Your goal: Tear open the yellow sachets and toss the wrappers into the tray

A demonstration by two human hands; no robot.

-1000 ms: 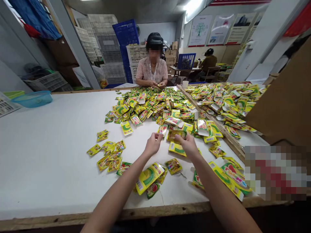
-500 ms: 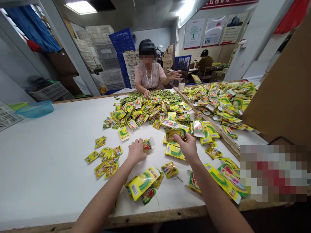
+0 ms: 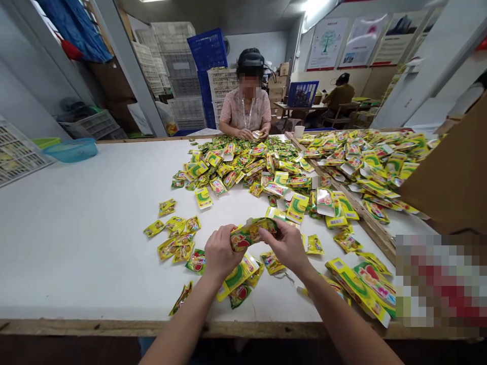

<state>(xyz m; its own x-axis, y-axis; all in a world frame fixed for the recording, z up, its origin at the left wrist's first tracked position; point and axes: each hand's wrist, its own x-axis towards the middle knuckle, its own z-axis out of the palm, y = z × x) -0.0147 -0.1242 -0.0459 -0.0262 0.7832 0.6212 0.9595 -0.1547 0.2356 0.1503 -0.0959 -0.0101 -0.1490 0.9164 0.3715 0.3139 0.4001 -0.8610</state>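
Observation:
My left hand is closed around a small yellow-green carton with a red watermelon picture, held above the near part of the table. My right hand pinches a shiny green and yellow candy packet at the carton's right end. Where packet and carton meet, my fingers partly cover them, so I cannot tell how far the packet is inside. Beneath my hands lie a flat yellow carton and a green packet. A loose yellow packet rests beside my right wrist.
A big heap of cartons and packets covers the table's far middle. Beyond a wooden divider lies another carton pile. Several packets are at left. A co-worker sits opposite; a brown cardboard box stands right.
My two hands have come together, bringing the packet in my right hand to the carton in my left. The co-worker's outstretched hand has returned to the other. The view has shifted slightly.

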